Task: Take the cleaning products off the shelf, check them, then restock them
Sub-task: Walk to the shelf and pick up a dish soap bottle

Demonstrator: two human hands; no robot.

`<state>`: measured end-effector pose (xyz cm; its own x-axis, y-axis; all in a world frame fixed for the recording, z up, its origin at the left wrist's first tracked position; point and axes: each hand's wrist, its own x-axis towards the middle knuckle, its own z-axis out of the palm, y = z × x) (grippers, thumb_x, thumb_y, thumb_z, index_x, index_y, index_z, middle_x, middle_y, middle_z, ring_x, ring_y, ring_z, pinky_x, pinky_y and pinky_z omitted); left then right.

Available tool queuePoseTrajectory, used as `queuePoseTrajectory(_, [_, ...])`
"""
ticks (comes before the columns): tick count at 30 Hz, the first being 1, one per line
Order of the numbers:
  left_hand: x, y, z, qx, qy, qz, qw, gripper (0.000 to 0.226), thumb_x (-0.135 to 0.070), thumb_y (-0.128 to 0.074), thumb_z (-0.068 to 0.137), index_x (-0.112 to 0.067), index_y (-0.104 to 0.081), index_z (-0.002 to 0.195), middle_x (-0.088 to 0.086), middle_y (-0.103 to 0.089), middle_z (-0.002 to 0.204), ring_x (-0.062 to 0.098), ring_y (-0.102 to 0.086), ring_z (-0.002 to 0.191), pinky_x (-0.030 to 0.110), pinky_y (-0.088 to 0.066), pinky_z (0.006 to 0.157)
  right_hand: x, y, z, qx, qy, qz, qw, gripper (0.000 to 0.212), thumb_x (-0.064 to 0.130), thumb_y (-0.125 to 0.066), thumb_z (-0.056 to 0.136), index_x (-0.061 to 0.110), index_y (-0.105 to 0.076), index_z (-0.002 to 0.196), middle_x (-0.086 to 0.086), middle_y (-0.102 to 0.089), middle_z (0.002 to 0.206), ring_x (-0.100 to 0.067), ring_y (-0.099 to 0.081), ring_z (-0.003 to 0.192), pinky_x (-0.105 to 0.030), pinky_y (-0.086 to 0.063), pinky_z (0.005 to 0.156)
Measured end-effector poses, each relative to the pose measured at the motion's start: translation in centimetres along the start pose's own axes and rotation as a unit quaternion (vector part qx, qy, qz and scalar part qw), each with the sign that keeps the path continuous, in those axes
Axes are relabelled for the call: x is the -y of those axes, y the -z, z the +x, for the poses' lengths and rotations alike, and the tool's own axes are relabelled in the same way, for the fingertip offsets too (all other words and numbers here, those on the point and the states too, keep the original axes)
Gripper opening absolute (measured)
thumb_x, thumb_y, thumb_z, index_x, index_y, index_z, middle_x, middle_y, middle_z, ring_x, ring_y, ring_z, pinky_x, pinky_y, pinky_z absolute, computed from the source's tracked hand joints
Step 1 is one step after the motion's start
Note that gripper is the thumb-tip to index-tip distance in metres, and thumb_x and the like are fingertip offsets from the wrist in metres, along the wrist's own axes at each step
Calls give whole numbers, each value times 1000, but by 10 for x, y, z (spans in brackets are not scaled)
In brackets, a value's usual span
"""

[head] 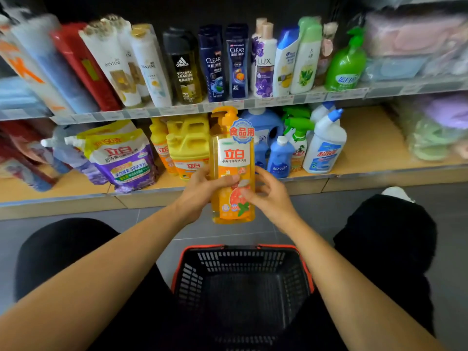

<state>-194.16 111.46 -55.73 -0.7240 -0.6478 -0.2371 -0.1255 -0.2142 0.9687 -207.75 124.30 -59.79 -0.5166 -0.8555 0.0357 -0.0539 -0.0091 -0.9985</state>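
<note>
Two hands hold orange soap bottle (234,171) upright, above basket (241,252), near bottom shelf (367,140) front edge. Left hand (202,191) fingers wrap bottle. Right hand (271,196) fingers curl round its side.

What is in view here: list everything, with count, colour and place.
dish soap bottle: one, orange, held upright before the lower shelf
basket: one, black, red rim, on the floor
shampoo bottles: about a dozen, mixed colours, upper shelf
green pump bottle: one, upper shelf right
refill pouches: at least two, purple and yellow, lower shelf left
jugs: two, yellow, lower shelf
blue bottles: several, lower shelf
trigger sprayers: two, green-topped, lower shelf
white bottles: two, blue caps, lower shelf right
left hand: one, grips the bottle
right hand: one, holds the bottle
</note>
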Motion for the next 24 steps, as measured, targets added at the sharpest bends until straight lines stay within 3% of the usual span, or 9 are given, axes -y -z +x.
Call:
queuePoseTrajectory(4, [6, -6, 1, 30, 30, -25, 999, 52, -33, -82, 77, -20, -67, 126, 7, -74, 120, 28, -73, 107, 42, -61, 82, -4, -4, -12, -3, 0, 31, 1000, 68, 38, -86, 72, 41, -56, 132, 2, -70, 124, -19, -69, 111, -44, -59, 88])
queuePoseTrajectory(7, [-2, -8, 0, 30, 59, -8, 998, 53, -50, -71, 81, -24, -66, 127, 1, -74, 122, 22, -71, 112, 45, -54, 93, -4, 2, -15, -11, 5, 44, 999, 69, 32, -90, 66, 51, -59, 124, 0, -73, 115, -19, -71, 105, -40, -61, 83])
queuePoseTrajectory(10, [-16, -12, 1, -13, 16, 22, 1000, 47, -51, -69, 82, -26, -68, 122, -6, -76, 114, 11, -73, 103, 34, -53, 87, -7, 11, -20, -59, 39, 13, 997, 81, 24, -93, 59, 54, -56, 125, 5, -73, 111, -14, -71, 103, -28, -58, 83])
queuePoseTrajectory(15, [-46, -15, 5, -106, -66, -69, 990, 39, -35, -67, 95, -32, -58, 133, -7, -75, 112, 6, -73, 95, 22, -57, 70, -10, 22, -26, -56, 86, -31, 994, 86, 20, -90, 64, 60, -50, 129, 19, -66, 125, -4, -62, 118, -19, -50, 94])
queuePoseTrajectory(17, [-55, -7, 3, -134, -91, -55, 985, 37, -28, -69, 95, -28, -61, 131, -1, -72, 112, 5, -72, 91, 23, -57, 72, -11, 25, -28, -59, 85, -60, 993, 90, 19, -90, 65, 52, -47, 137, 20, -63, 130, 0, -57, 123, -15, -46, 97])
queuePoseTrajectory(20, [-54, 7, -7, -124, -97, -26, 987, 30, -20, -72, 92, -19, -66, 121, 9, -75, 107, 16, -73, 85, 29, -60, 74, -15, 26, -29, -80, 107, -150, 980, 93, 21, -90, 66, 31, -45, 147, 14, -54, 134, 7, -50, 124, -7, -38, 97])
queuePoseTrajectory(24, [-40, 24, -18, -115, -81, -24, 990, 27, -20, -75, 90, -13, -66, 114, 6, -77, 94, 18, -73, 78, 32, -60, 76, -15, 33, -29, -96, 202, -330, 917, 93, 20, -92, 66, 23, -47, 146, 2, -53, 129, -18, -51, 120, -25, -42, 97])
